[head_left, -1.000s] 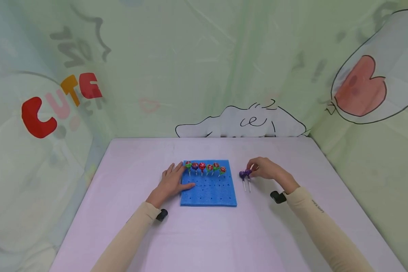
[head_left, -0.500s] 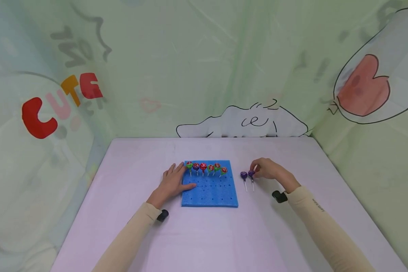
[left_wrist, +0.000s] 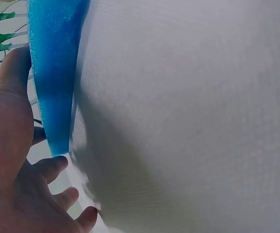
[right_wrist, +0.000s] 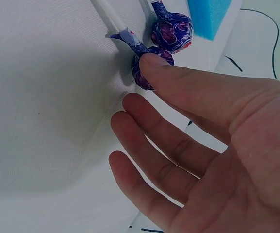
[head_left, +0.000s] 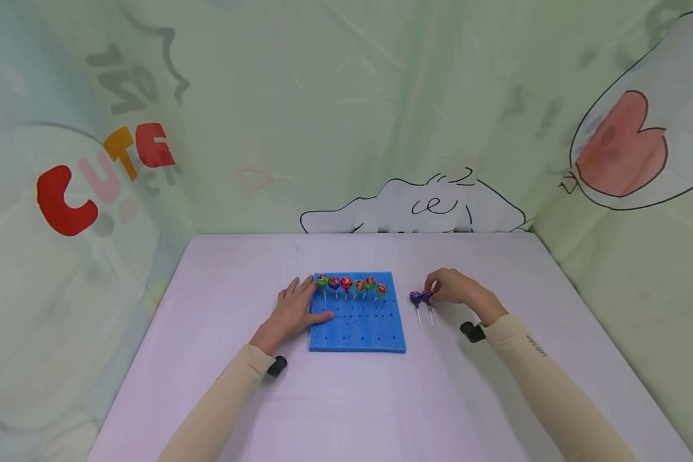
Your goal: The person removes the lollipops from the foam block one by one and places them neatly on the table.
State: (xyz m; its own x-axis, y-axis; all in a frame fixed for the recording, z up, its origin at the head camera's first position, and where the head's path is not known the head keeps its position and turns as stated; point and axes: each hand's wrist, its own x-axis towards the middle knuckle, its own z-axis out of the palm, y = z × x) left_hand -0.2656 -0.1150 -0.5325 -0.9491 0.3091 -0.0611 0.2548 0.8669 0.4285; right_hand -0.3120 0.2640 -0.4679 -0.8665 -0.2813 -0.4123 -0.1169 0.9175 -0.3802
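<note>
My left hand (head_left: 291, 313) rests on the left edge of a blue foam board (head_left: 358, 333), its fingers spread along the side and the thumb lying over the top. Several wrapped lollipops (head_left: 346, 283) in green, red and purple stand by their sticks in the board's far row. To the right of the board, two purple lollipops lie side by side on the table, sticks toward the person. My right hand (head_left: 452, 287) pinches the head of the nearer-to-hand purple lollipop (right_wrist: 139, 76); the index fingertip is hidden behind it. The other purple lollipop (right_wrist: 172, 33) lies just beside.
Rows of small holes run across the near part of the foam board. A pale cloth covers the table (head_left: 346, 404). Printed curtains (head_left: 254, 115) rise behind the table and at both sides. Both wrists carry a small black camera (head_left: 471, 332).
The pinched purple lollipop has shifted slightly right with my right hand, parted a little from the other, then come close to it again. My left hand stays at the board's edge.
</note>
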